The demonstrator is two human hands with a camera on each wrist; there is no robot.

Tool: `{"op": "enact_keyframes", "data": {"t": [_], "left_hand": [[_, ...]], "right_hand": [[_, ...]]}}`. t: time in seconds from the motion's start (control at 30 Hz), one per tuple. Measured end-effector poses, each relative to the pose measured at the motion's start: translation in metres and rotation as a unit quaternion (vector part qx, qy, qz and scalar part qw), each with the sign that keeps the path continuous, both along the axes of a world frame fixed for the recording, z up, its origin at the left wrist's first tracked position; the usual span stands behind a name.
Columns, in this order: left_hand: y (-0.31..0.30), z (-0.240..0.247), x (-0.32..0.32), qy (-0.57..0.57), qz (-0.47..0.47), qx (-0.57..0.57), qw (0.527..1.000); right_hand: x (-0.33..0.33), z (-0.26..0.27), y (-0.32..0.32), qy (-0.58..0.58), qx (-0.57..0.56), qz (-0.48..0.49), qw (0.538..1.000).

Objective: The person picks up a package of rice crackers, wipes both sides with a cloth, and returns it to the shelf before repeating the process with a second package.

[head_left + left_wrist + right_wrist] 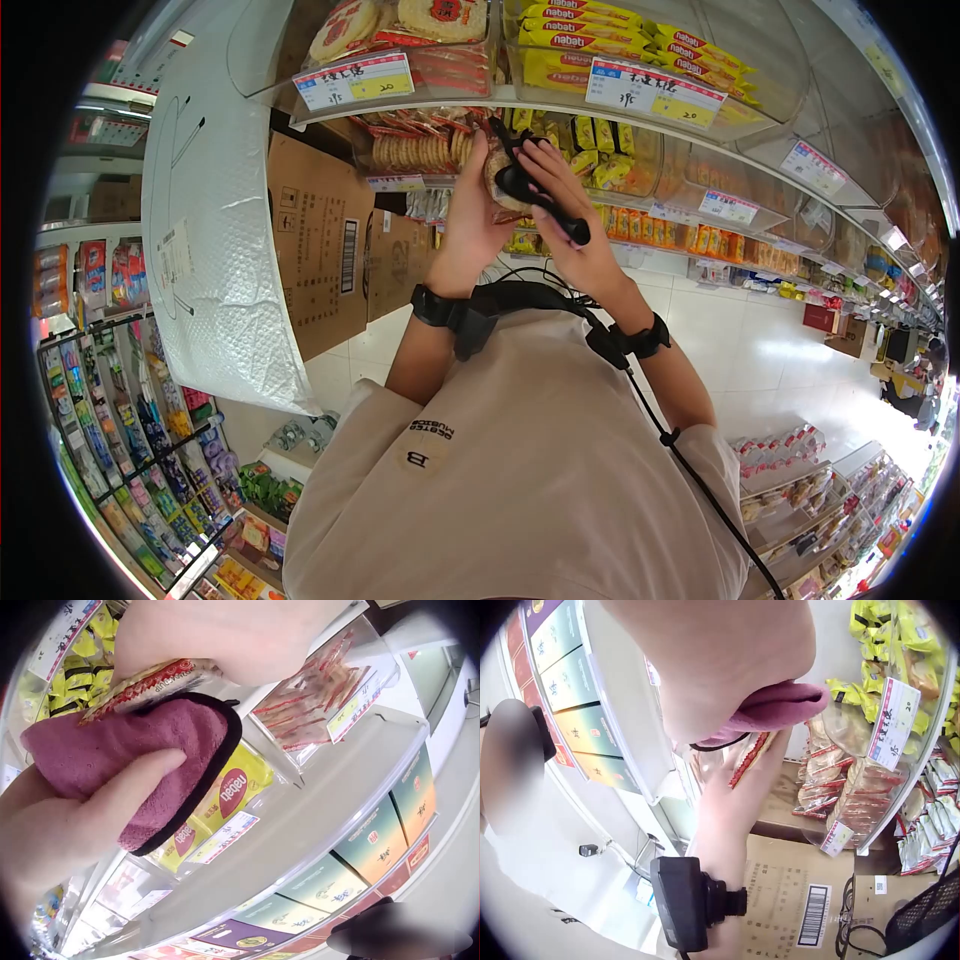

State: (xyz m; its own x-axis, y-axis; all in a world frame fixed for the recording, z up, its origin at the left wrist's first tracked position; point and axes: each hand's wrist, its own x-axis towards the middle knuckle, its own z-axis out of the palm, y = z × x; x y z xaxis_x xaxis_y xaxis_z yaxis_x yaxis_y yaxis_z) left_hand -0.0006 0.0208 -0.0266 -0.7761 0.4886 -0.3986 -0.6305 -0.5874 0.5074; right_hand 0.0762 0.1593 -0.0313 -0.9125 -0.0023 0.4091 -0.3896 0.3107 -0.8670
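My left hand holds a flat clear packet of round crackers with red print, its palm and fingers along one side of it. Across from it, my right hand grips a plum-coloured cloth with a black edge, thumb lying over the fabric. In both wrist views the cloth lies against the packet's face. A black piece shows between the hands in the head view. Most of the right fingers are hidden behind the cloth in the left wrist view.
Shelf bins in front hold yellow nabati packs and more crackers, with price tags along the edges. Cardboard boxes stand at the left beside a white foam-like sheet. Boxed goods line another shelf.
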Motion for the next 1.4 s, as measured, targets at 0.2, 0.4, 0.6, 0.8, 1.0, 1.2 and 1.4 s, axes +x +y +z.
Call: {"op": "enact_keyframes", "data": {"t": [0.2, 0.4, 0.6, 0.8, 1.0, 1.2, 1.4], "left_hand": [[-0.001, 0.002, -0.001, 0.006, 0.004, 0.023, 1.0], [-0.001, 0.001, -0.002, -0.009, 0.002, 0.006, 1.0], [-0.003, -0.015, -0.007, -0.014, -0.008, 0.036, 0.999], [-0.002, -0.012, -0.007, -0.037, -0.013, 0.021, 0.999], [0.011, 0.005, 0.011, 0.02, -0.05, -0.066, 0.996], [0.016, -0.005, 0.006, 0.027, -0.008, -0.007, 1.0], [-0.009, -0.024, -0.017, -0.006, 0.01, 0.025, 1.0]], "right_hand": [[-0.004, -0.002, 0.001, -0.045, -0.124, 0.011, 0.991], [-0.005, -0.003, 0.001, -0.044, -0.113, 0.003, 0.993], [-0.005, -0.006, 0.001, -0.036, -0.11, -0.006, 0.993], [-0.005, -0.006, 0.001, -0.025, -0.052, -0.019, 0.998], [-0.012, -0.008, -0.001, -0.023, -0.042, -0.048, 0.998], [-0.013, -0.007, -0.009, 0.026, 0.057, -0.032, 0.998], [0.001, 0.013, -0.007, -0.002, 0.136, 0.101, 0.986]]}}
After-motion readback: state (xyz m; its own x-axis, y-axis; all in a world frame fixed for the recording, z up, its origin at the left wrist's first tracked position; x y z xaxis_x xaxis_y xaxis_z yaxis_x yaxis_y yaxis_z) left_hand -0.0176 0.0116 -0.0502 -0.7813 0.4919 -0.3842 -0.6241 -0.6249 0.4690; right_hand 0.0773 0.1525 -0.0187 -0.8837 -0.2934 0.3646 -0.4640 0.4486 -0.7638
